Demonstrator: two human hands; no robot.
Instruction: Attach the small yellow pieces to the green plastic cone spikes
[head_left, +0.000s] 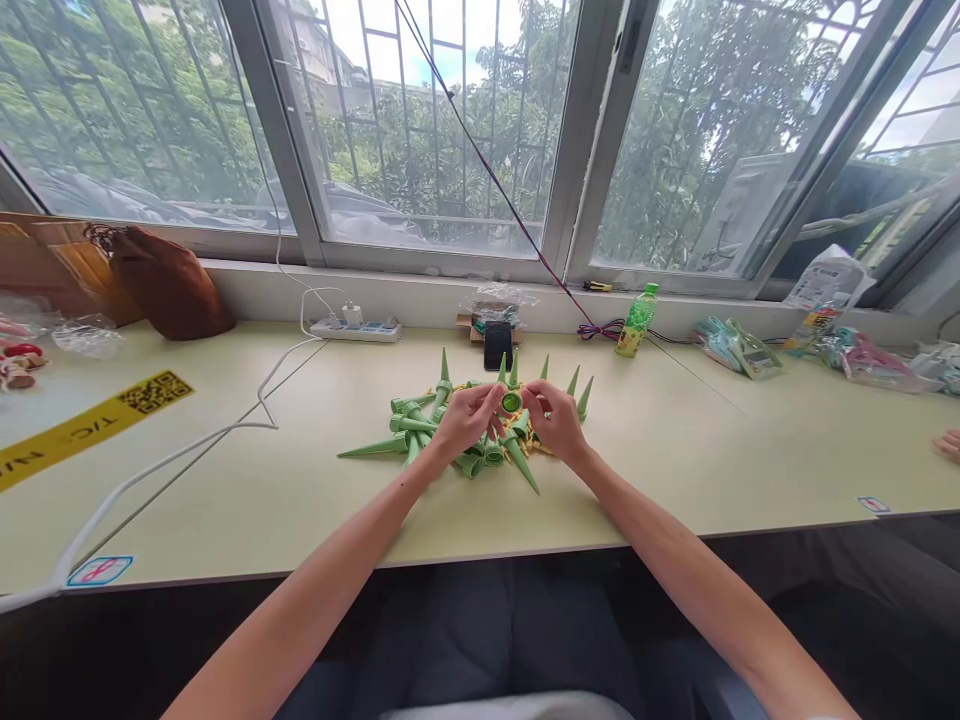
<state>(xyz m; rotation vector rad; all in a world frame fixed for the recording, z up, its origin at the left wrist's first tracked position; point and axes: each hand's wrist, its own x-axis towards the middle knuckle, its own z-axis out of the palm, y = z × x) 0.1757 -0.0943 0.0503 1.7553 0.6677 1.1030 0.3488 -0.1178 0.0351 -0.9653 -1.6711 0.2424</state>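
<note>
My left hand is closed on a green plastic spike, its round open end turned towards me. Close to the right of that opening, my right hand has its fingers pinched together; whatever is between them is too small to tell. Around and beneath both hands lies a pile of similar green spikes, some lying down and several pointing up at the back. One long spike sticks out to the left and another points towards me. Small yellow pieces are scattered among them.
Behind the pile a dark phone leans on a small box. A green bottle and bagged items stand to the right. A power strip, white cable and brown bag are left. Another person's hand shows far right.
</note>
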